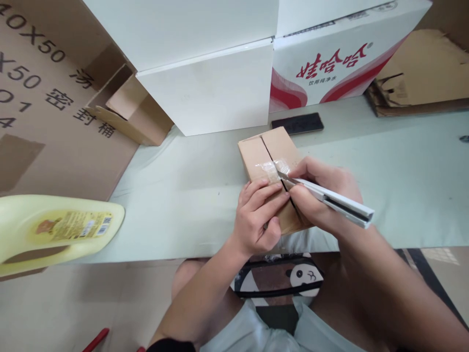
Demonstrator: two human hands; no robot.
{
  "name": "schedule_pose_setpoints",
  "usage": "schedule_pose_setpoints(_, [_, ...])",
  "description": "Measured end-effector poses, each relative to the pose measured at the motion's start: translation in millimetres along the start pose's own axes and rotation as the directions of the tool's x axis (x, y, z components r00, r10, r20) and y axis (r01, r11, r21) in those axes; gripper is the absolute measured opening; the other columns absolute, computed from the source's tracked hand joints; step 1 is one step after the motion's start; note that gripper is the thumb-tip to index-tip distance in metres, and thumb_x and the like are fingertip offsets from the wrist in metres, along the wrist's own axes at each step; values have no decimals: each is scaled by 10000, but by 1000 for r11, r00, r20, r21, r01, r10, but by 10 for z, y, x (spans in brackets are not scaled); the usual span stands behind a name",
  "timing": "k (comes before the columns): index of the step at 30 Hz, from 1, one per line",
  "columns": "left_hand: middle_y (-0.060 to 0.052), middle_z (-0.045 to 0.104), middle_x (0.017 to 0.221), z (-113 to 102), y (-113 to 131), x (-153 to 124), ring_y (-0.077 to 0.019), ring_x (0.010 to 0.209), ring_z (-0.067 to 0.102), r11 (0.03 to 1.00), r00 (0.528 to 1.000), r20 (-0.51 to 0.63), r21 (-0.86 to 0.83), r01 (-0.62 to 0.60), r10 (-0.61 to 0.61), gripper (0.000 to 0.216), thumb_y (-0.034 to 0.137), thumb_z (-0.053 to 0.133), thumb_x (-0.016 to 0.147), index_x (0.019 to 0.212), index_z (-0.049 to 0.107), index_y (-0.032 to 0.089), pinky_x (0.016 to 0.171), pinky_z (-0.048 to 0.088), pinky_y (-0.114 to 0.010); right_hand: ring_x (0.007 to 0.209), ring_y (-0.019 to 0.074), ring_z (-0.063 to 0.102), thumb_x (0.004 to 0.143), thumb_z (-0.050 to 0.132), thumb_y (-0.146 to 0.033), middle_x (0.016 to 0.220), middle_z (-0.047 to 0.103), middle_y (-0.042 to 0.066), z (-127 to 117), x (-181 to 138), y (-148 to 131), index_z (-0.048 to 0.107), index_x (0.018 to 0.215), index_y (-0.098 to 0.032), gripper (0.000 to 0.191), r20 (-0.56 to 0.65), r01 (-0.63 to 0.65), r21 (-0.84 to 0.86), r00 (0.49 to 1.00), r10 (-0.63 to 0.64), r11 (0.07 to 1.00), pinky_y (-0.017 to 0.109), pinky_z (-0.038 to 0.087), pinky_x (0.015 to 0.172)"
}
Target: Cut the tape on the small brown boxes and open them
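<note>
A small brown cardboard box lies on the cloth-covered table in front of me. A dark seam runs along its top, with clear tape across it. My left hand presses on the near left part of the box, fingers over the top and thumb bent at its near side. In my right hand is a utility knife with a white handle, gripped between thumb and fingers. Its blade is out, the tip at the tape over the seam.
Behind the box lie a black phone, white cartons and a red-and-white printed carton. Flattened cardboard sits at the back right. At left are a yellow bottle, an open carton and a large printed box.
</note>
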State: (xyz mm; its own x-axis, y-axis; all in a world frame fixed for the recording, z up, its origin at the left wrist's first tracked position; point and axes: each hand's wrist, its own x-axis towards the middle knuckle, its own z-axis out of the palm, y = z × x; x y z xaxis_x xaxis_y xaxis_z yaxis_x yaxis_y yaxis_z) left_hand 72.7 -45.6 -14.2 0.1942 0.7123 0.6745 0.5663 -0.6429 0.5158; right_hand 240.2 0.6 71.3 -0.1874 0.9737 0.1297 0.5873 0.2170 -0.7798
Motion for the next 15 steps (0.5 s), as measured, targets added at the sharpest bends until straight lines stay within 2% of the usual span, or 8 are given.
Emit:
schedule_pose_setpoints(10, [-105,720,1311,-5,2,0,-296,1323,585,1000,1000,14,8,17,-17,444,314,442,951,1288,715,217,1176,428,-513,523,133,505,728,557,-316,572,611,-29,11,-4,18,599,757,-223,106,-20,-2,27,1000,2,1000,285,374,529])
schedule_pose_setpoints(15, [-102,719,1314,0,-3,-5,-295,1331,579,1000,1000,13,12,13,-13,445,311,439,949,1287,714,222,1177,426,-513,568,155,579,726,561,-334,631,675,-3,15,13,33,642,797,-218,158,-9,-58,73,998,59,996,297,422,566])
